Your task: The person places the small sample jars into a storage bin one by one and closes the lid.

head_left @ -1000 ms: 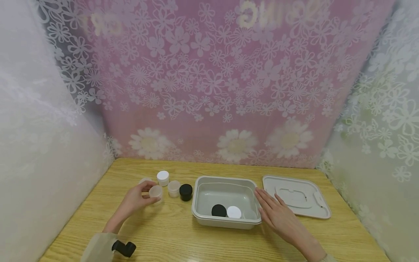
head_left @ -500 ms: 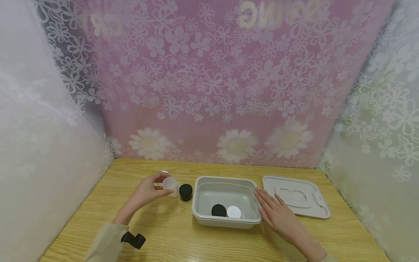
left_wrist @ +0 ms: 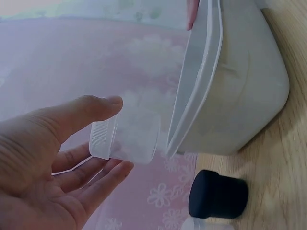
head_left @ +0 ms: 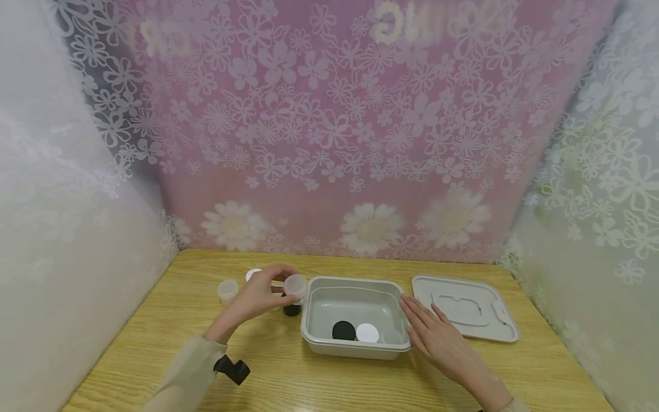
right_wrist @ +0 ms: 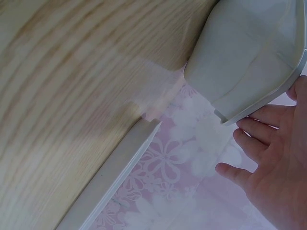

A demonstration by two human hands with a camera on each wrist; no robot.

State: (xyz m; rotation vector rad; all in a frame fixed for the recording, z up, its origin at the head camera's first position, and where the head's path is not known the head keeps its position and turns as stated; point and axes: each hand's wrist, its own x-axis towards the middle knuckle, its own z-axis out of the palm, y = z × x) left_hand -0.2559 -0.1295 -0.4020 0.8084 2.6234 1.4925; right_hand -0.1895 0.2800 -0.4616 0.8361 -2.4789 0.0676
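Observation:
My left hand point(head_left: 257, 298) pinches a small clear plastic jar point(head_left: 296, 286) between thumb and fingers, its translucent ribbed lid plain in the left wrist view. The jar is raised close to the left rim of a light grey plastic tub point(head_left: 355, 350), overlapping a black jar point(left_wrist: 218, 194) on the table in the head view. Straight fingers of my right hand point(head_left: 437, 339) rest against the tub's right rim. Inside the tub are a black-lidded jar point(head_left: 344, 330) and a white-lidded jar point(head_left: 368, 333); a faint clear one point(head_left: 392, 336) shows beside them.
The tub's pale lid point(head_left: 465, 309) lies flat at the right. Left of my left hand stands another clear jar point(head_left: 227, 290), and a white jar point(head_left: 252, 274) is partly hidden behind the hand. One more clear jar point(left_wrist: 207, 224) shows beside the black jar.
My left hand has lifted the clear jar and carried it to the right, from the group of jars to the tub's left rim. The right hand has stayed at the tub.

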